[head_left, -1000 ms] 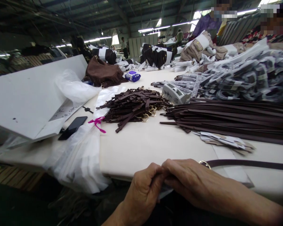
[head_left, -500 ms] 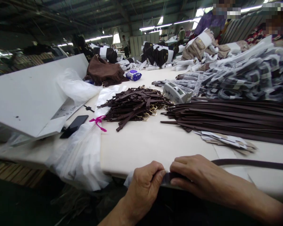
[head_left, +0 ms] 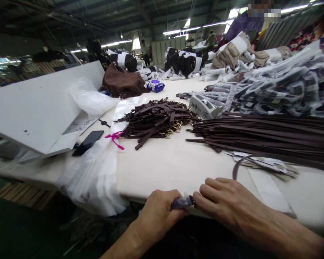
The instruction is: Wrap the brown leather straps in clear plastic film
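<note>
At the table's near edge, my left hand point(head_left: 162, 208) is closed round a clear plastic sleeve point(head_left: 180, 203) with something dark inside. My right hand point(head_left: 228, 198) pinches at the sleeve's open end, its fingertips on a dark brown strap point(head_left: 235, 169) whose free length curves up behind that hand and off to the right. The strap under my right palm is hidden. Beyond my hands lies a pile of short brown straps point(head_left: 156, 118) with gold clasps. More long straps point(head_left: 264, 138) lie stacked to the right.
A grey tape dispenser point(head_left: 203, 106) stands between the strap piles. White plastic sleeves point(head_left: 99, 176), tied with pink string point(head_left: 115, 139), hang over the front edge. A phone point(head_left: 88, 143), a white board point(head_left: 43, 108), a brown fringed bag point(head_left: 122, 81) and wrapped straps point(head_left: 288, 86) surround the work area.
My right hand has shifted slightly, its fingertips now at the sleeve's mouth. The strap's free length, nearly straight before, now bends in a loop behind my right hand. The view has shifted slightly.
</note>
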A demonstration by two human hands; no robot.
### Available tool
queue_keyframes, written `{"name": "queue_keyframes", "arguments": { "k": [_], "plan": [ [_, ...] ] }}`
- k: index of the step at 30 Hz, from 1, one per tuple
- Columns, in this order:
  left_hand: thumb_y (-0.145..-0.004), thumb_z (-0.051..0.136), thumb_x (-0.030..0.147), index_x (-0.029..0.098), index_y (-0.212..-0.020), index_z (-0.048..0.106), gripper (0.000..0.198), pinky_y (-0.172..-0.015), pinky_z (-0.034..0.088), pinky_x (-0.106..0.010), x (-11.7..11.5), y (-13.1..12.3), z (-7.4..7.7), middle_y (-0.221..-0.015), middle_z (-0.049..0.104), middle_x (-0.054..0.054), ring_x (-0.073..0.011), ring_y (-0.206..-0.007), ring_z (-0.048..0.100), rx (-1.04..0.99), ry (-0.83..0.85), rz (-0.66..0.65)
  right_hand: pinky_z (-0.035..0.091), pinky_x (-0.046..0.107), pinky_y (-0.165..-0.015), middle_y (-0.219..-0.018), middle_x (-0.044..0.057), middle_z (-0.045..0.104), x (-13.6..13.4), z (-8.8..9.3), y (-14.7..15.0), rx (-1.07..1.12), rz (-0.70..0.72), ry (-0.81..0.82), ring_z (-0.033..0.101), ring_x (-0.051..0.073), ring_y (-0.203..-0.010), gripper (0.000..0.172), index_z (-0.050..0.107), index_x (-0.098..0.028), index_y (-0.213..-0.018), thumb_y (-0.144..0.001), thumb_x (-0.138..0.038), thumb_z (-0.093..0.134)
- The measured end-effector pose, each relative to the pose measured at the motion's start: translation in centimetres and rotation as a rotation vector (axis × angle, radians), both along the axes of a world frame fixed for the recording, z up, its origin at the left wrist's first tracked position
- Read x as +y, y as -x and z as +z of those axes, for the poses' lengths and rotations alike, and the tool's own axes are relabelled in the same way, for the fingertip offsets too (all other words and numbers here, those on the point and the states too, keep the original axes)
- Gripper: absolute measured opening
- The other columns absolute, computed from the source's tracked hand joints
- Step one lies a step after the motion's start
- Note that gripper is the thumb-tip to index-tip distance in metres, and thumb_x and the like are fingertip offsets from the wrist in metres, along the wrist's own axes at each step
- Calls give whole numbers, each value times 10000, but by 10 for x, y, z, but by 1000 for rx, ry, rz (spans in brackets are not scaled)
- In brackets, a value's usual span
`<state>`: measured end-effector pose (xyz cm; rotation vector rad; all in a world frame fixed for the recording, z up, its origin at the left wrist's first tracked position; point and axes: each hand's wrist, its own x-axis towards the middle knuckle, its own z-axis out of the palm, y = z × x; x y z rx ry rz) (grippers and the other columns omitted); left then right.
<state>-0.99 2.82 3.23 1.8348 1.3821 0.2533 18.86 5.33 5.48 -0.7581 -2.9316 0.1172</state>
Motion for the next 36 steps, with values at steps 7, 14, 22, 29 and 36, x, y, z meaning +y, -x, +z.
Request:
{"name": "queue_keyframes", "arguments": {
  "k": [7, 14, 22, 29, 36],
  "plan": [
    [-830, 504, 255, 178, -770, 587, 129, -579, 314, -209, -7, -3, -8, -701, 622, -1, -129, -629, 536, -31, -102, -9, 324, 310, -568, -738, 0, 588, 5, 0, -3, -18, -70, 78, 519, 185, -627, 75, 535, -204, -852, -838, -262, 580],
    [-809, 562, 306, 167, -782, 613, 151, -541, 311, -178, -4, 0, -3, -614, 571, 36, -102, -587, 494, -130, 43, -38, 317, 273, -560, -735, -5, 584, 11, 17, -19, -52, -136, 315, 547, 158, -641, 88, 550, -200, -798, -867, -255, 551],
    [-810, 564, 351, 146, -810, 623, 213, -606, 351, -180, -3, -3, -18, -730, 604, 13, -117, -675, 503, -257, 48, -65, 294, 321, -605, -769, 0, 592, -1, -5, 9, -15, 64, 109, 493, 174, -642, 53, 526, -197, -886, -853, -208, 566],
    [-800, 581, 212, 150, -824, 632, 84, -623, 338, -162, -3, 4, -14, -716, 565, 41, -88, -674, 483, -255, 47, -78, 259, 314, -605, -669, -23, 555, 7, 4, -7, 29, -10, 131, 463, 163, -584, 131, 498, -208, -750, -872, -244, 531],
    [-754, 660, 310, 185, -1075, 548, 362, -721, 416, -191, -3, 4, -17, -913, 630, 13, -126, -802, 560, -246, -40, -114, 235, 297, -557, -645, -20, 539, 1, 2, -8, 104, -41, 149, 443, 159, -557, 133, 501, -210, -736, -823, -111, 521]
  ]
}}
